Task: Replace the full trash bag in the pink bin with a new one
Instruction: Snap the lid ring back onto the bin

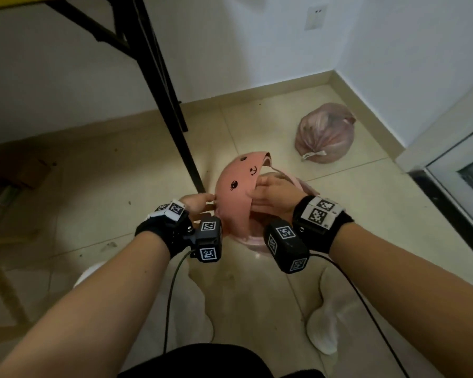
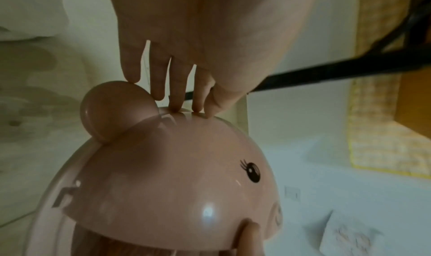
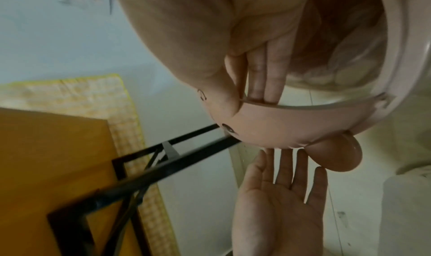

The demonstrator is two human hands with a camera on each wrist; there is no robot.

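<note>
The pink bin (image 1: 253, 242) stands on the floor between my hands. Its domed lid (image 1: 236, 184), printed with a cartoon face, is tilted up on edge over the mouth. My right hand (image 1: 268, 192) pinches the lid's free edge, thumb on the outside and fingers (image 3: 263, 79) inside. My left hand (image 1: 201, 201) touches the opposite side with straight fingertips (image 2: 175, 101), beside the round ear (image 2: 116, 110). Translucent pinkish plastic (image 3: 349, 44) shows inside the bin rim (image 3: 396, 79). A tied, full pinkish trash bag (image 1: 325, 132) lies on the floor at the back right.
A black table leg (image 1: 175, 105) comes down just left of the bin, with a yellow tabletop above. A cardboard box (image 1: 19, 170) sits on the floor at left. Wall and skirting run behind, with a door frame (image 1: 453, 165) at right. My white-socked feet (image 1: 325, 323) are near the bin.
</note>
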